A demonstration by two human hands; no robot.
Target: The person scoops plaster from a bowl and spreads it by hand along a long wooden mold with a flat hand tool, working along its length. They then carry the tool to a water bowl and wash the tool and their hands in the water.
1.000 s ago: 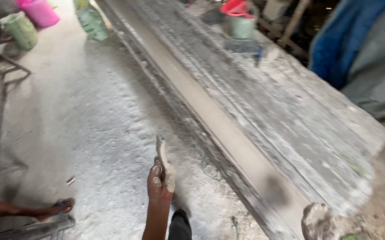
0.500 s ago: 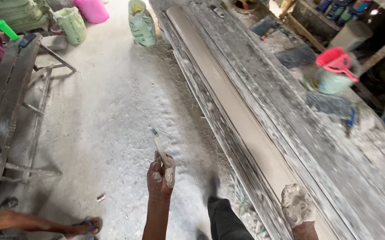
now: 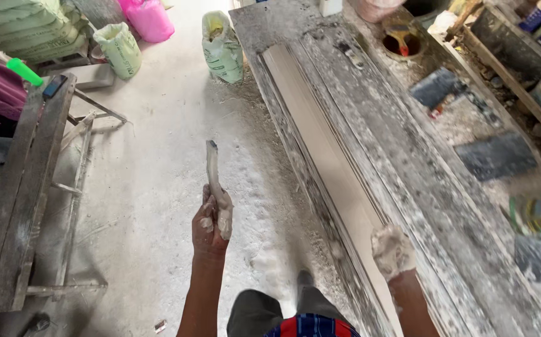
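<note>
- Your left hand point(image 3: 211, 221) is fisted around a narrow flat tool point(image 3: 213, 175) caked in white plaster; fingers clamped on its lower end, blade pointing up and away from you, held out over the dusty floor point(image 3: 158, 187).
- Your right hand point(image 3: 392, 249) is thickly coated in wet white plaster. It rests on the near end of the long pale strip point(image 3: 320, 143) that runs along the workbench point(image 3: 395, 137). Fingers curled together; cannot tell whether they grip anything.
- The two hands are well apart, the tool to the left of the bench edge.
- Bench top: two dark flat trowels point(image 3: 464, 118), a round bucket with a brush point(image 3: 401, 40) at the far end.
- Floor beyond: green-and-white sack point(image 3: 222, 47), pale green bag point(image 3: 119, 50), pink bag point(image 3: 149, 17).
- Left side: wooden rack point(image 3: 18, 206), heavily dusted.
</note>
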